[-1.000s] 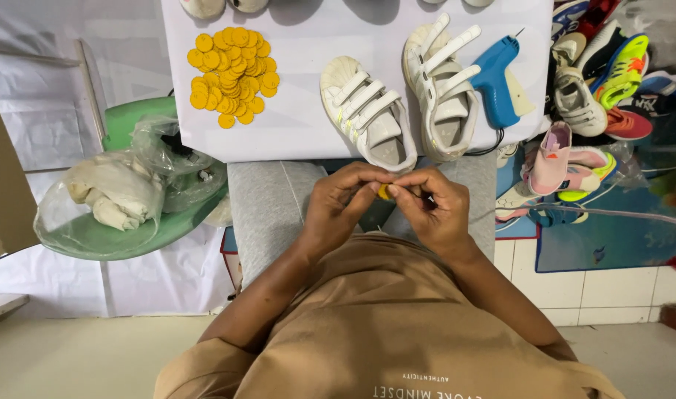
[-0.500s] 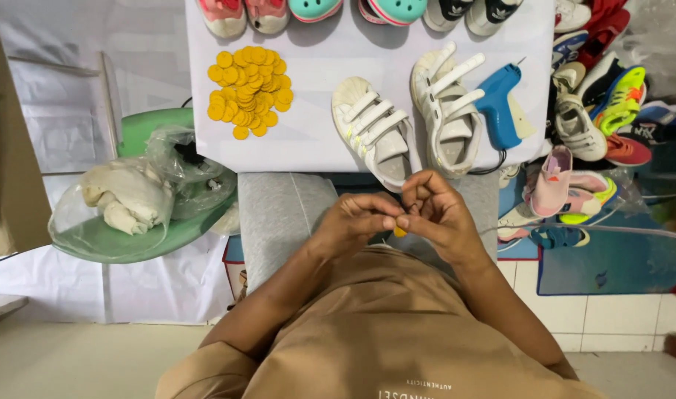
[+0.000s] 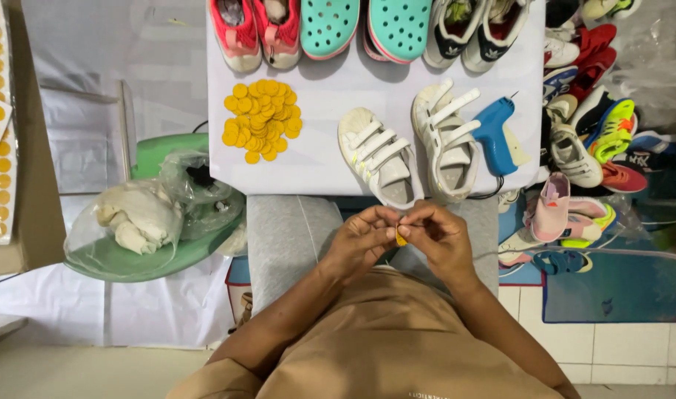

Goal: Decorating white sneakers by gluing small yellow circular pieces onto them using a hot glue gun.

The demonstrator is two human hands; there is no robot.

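Over the lap, just below the edge of the white surface (image 3: 330, 103), left hand (image 3: 360, 240) and right hand (image 3: 438, 236) meet fingertip to fingertip, both pinching one small yellow round tag (image 3: 401, 239) between them. On the surface: a heap of matching yellow discs (image 3: 263, 122) at left, a pair of white strap shoes (image 3: 412, 148) mid, a blue tagging gun (image 3: 497, 137) just right of them. A green stool (image 3: 157, 255) with plastic bags sits left of the knees.
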